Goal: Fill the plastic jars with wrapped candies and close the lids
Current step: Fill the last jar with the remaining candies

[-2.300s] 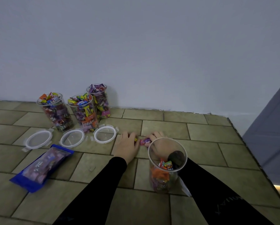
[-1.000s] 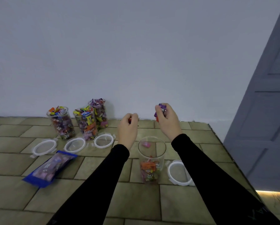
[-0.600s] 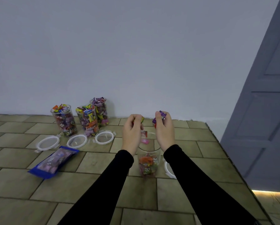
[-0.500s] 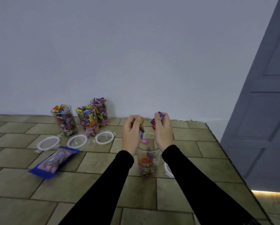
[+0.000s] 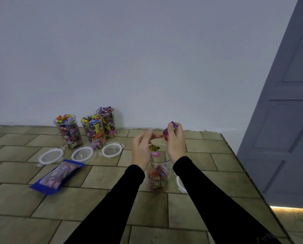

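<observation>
A clear plastic jar (image 5: 159,175) stands between my wrists, about a third full of wrapped candies. My left hand (image 5: 141,150) hovers over its left rim with fingers spread, and a yellow-green candy (image 5: 154,147) is in the air just below them, over the jar mouth. A pink candy (image 5: 155,154) lies on the tiles behind the jar. My right hand (image 5: 176,143) grips purple and red wrapped candies (image 5: 170,131) above the jar's right rim. The jar's white-rimmed lid (image 5: 180,186) lies on the tiles to the right, partly hidden by my right sleeve.
Three full open jars (image 5: 92,132) stand by the wall at back left, with three white-rimmed lids (image 5: 82,154) lying in front of them. A blue candy bag (image 5: 56,176) lies at the left. The tiled surface ends at the right edge (image 5: 235,155), beside a grey door.
My left hand has opened and let go of its candy, which is dropping toward the jar. My right hand still holds its candies above the rim.
</observation>
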Tool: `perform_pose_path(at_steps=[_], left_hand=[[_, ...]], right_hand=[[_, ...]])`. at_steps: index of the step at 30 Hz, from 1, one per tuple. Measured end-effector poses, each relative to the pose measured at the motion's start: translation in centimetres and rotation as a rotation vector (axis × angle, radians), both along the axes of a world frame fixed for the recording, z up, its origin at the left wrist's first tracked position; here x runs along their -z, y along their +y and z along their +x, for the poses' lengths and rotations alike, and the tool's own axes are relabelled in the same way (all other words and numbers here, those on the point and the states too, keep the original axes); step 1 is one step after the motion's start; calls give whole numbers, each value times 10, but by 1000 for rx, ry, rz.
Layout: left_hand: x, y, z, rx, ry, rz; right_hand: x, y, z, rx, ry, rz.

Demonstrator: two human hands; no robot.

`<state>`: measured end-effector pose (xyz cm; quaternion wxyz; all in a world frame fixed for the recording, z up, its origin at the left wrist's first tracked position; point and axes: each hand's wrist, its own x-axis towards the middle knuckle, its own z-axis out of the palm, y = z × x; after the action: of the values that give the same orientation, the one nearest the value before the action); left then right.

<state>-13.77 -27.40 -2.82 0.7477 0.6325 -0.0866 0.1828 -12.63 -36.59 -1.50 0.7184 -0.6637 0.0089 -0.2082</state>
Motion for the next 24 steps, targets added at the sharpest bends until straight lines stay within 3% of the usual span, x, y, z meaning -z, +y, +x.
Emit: perform_pose_path(at_steps=[5, 12, 17, 24], left_hand=[[23, 3, 1, -51, -6, 11], [57, 11, 6, 61, 413, -254], [58, 12, 7, 50, 443, -311], [67, 17, 18, 78, 448, -365]], right_hand=[[-5, 2, -5, -30, 31, 33], [9, 12, -3, -85, 4, -57], [5, 11, -13, -306, -29, 14], [6, 11, -13, -370, -66, -141]])
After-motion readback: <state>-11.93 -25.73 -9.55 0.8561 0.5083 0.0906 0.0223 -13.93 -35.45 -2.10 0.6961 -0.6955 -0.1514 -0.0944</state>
